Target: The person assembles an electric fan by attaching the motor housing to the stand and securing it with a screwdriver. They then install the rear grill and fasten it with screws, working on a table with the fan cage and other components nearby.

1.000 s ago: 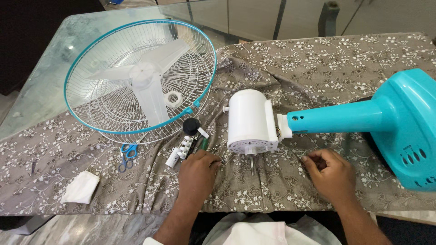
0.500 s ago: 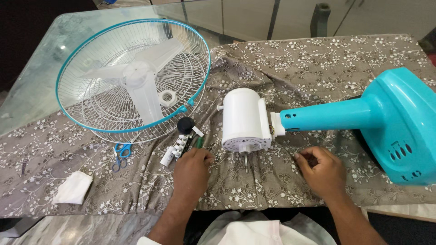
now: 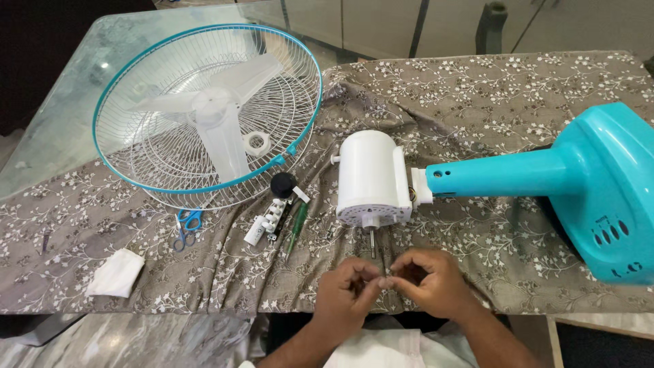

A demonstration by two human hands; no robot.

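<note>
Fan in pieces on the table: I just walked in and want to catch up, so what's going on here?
A person has both hands together at the table's near edge, the left hand and right hand pinching something too small to identify between their fingers. Just beyond them lies the white motor on its teal stand, shaft toward the hands. The grille with the blade lies left, a screwdriver and scissors nearby.

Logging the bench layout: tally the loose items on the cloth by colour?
White: 3, motor housing, folded cloth, switch block
Blue: 1, scissors
Green: 1, screwdriver
Black: 1, knob
Total: 6
</note>
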